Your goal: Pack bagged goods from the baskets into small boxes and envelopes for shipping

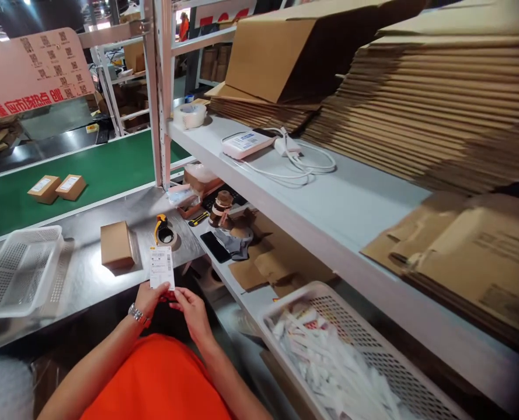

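Note:
A white printed shipping label (161, 265) is held upright between my two hands, over the front edge of the metal table (82, 219). My left hand (150, 297), below a wristwatch, pinches its lower left edge. Fingers of my right hand (193, 309) close on its lower right corner. Just beyond the label lies a tape dispenser (161, 224) with a yellow and black handle and a tape roll. A small closed cardboard box (117, 246) sits to the left of it on the table.
A white plastic basket (44, 256) stands at the left. Two labelled boxes (44, 189) rest on the green conveyor belt (119, 154). On the right, a grey shelf (351, 210) carries stacked flat cartons (452, 105). Below are a phone (215, 247) and a basket of white strips (324, 361).

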Demonstrator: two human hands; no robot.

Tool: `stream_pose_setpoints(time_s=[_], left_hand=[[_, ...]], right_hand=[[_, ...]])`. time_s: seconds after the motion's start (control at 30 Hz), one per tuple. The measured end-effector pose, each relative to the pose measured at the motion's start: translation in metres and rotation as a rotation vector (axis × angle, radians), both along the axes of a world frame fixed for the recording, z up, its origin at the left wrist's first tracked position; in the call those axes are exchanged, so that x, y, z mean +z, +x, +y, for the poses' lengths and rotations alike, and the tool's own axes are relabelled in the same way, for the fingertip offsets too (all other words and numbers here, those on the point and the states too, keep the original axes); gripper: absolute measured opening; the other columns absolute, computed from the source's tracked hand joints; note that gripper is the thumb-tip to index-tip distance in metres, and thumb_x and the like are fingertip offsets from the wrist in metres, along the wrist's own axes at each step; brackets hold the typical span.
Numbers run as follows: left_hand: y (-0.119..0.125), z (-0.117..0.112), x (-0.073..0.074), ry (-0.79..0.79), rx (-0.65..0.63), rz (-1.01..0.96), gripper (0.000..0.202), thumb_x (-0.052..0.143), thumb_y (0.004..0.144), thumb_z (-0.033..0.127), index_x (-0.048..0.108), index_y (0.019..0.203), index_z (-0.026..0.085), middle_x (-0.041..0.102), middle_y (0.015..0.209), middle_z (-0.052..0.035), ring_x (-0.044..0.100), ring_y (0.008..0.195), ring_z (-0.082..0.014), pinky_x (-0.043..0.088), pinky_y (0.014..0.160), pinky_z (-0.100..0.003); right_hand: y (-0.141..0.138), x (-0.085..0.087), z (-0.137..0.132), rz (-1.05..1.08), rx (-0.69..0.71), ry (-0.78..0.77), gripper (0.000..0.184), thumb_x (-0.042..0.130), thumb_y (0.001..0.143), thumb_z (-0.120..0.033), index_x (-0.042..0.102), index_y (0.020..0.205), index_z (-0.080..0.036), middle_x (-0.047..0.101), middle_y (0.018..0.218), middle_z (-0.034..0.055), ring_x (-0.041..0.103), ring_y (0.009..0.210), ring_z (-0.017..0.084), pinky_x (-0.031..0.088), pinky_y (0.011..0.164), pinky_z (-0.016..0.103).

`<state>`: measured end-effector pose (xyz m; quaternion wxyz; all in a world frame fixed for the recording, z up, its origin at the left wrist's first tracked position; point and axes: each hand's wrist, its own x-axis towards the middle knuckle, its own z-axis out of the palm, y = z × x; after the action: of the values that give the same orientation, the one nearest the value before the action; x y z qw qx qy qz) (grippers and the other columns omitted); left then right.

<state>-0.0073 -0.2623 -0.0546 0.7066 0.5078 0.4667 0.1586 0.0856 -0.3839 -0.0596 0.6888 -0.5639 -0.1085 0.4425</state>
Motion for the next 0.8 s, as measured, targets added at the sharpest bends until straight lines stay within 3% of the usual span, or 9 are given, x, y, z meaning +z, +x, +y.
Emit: stream_pose_setpoints(time_s=[0.2,0.57,0.67,0.8], left_hand=[[-0.007,-0.006,-0.003,-0.003,0.027,-0.054,0.059,0.093,0.060,0.059,0.080,0.092,0.011,0.083,0.086,-0.0148,0.074,0.070,-0.0227,0.056,0.066,-0.032],[-0.018,-0.016,-0.012,-0.015,-0.003,-0.043,0.052,0.090,0.068,0.056,0.079,0.089,0.010,0.081,0.084,-0.0145,0.073,0.068,-0.0215,0.057,0.067,-0.032],[-0.021,-0.018,-0.012,0.056,-0.065,0.053,0.047,0.087,0.075,0.047,0.079,0.103,0.010,0.083,0.102,-0.0176,0.075,0.079,-0.0239,0.059,0.072,-0.034],[-0.028,-0.022,-0.003,0.443,-0.016,0.169,0.053,0.087,0.074,0.032,0.077,0.123,0.016,0.071,0.140,-0.0196,0.070,0.121,-0.0323,0.059,0.097,-0.042]], right_hand=[[-0.004,0.003,-0.005,0.021,0.008,0.008,0.055,0.088,0.073,-0.071,0.084,0.095,-0.020,0.083,0.093,0.0081,0.078,0.092,0.027,0.065,0.076,0.037],[-0.011,-0.005,-0.013,-0.015,-0.014,-0.054,0.058,0.090,0.067,-0.073,0.085,0.089,-0.019,0.083,0.088,0.0084,0.077,0.086,0.026,0.064,0.076,0.038],[-0.012,-0.008,-0.016,-0.035,-0.032,-0.071,0.061,0.089,0.065,-0.075,0.085,0.085,-0.018,0.082,0.084,0.0084,0.076,0.083,0.025,0.063,0.073,0.037],[-0.011,-0.012,-0.020,-0.063,-0.026,-0.069,0.057,0.087,0.068,-0.073,0.084,0.082,-0.018,0.081,0.081,0.0083,0.074,0.080,0.024,0.061,0.070,0.034]])
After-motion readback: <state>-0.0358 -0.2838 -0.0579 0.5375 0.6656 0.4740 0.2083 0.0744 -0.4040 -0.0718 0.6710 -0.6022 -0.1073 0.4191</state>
